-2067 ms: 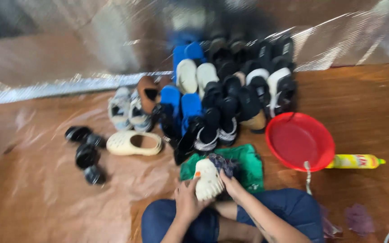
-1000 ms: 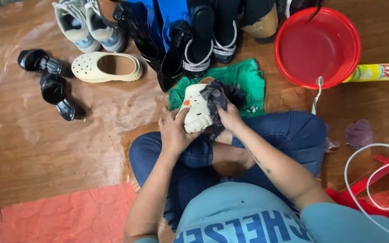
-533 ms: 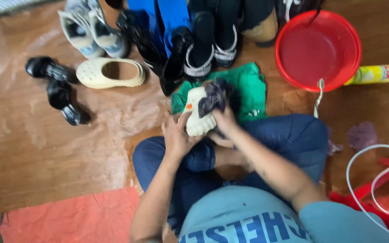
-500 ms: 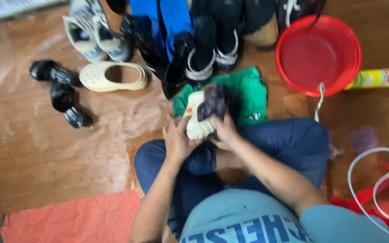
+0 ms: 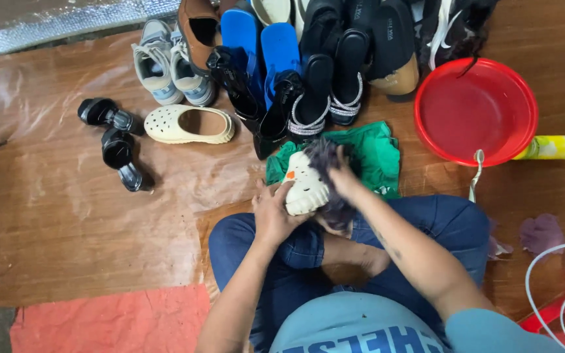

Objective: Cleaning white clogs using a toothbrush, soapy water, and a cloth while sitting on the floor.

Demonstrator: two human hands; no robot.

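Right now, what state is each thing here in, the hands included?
Left hand: gripping the cream clog.
Right hand: pressing a dark cloth on the clog.
Cream clog: held over the lap.
Second cream clog: lying on the floor, untouched.
Red basin: upright, empty.
Green cloth: crumpled on the floor.

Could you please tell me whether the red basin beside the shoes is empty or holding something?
Empty: the red basin stands upright, and its bare red bottom shows, with no shoe or cloth inside.
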